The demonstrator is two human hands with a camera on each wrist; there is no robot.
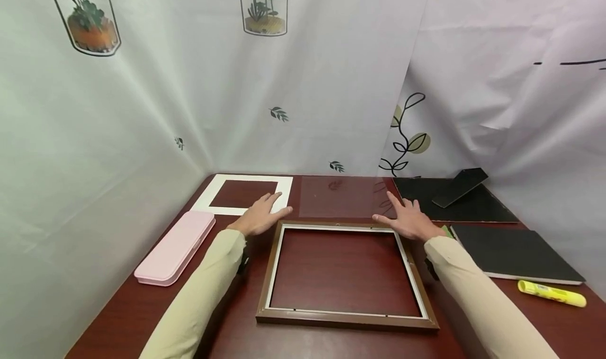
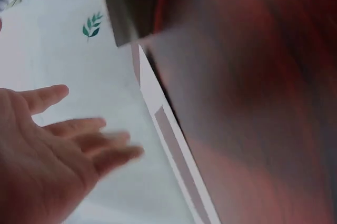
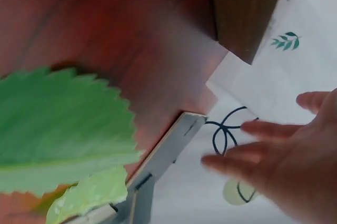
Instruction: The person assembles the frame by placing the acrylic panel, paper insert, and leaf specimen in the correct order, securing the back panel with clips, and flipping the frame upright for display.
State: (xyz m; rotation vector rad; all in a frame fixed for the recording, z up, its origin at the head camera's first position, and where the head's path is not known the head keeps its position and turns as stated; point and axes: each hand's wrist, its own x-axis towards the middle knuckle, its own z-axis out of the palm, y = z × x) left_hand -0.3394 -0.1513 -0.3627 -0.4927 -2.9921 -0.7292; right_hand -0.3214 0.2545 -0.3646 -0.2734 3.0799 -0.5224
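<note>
My left hand (image 1: 259, 214) reaches forward with fingers spread, just beyond the left far corner of a brown picture frame (image 1: 347, 319). Opposite it, my right hand (image 1: 409, 219) hovers near the frame's right far corner, fingers also apart. Neither holds anything. The frame lies flat, its pale inner lip facing up. Behind it lies a clear sheet (image 1: 338, 197), between the two hands. A white mat (image 1: 204, 198) with a rectangular opening sits beyond the left hand. Both wrist views show the left palm (image 2: 47, 161) and right hand (image 3: 289, 166) above the table.
A pink case (image 1: 177, 246) lies at left. On the right are a black backing board (image 1: 492, 206) with its stand raised, a black book (image 1: 516, 254), and a yellow tube (image 1: 551, 293). A green serrated leaf (image 3: 63, 129) shows beside the right wrist. White printed cloth (image 1: 322, 85) hangs behind.
</note>
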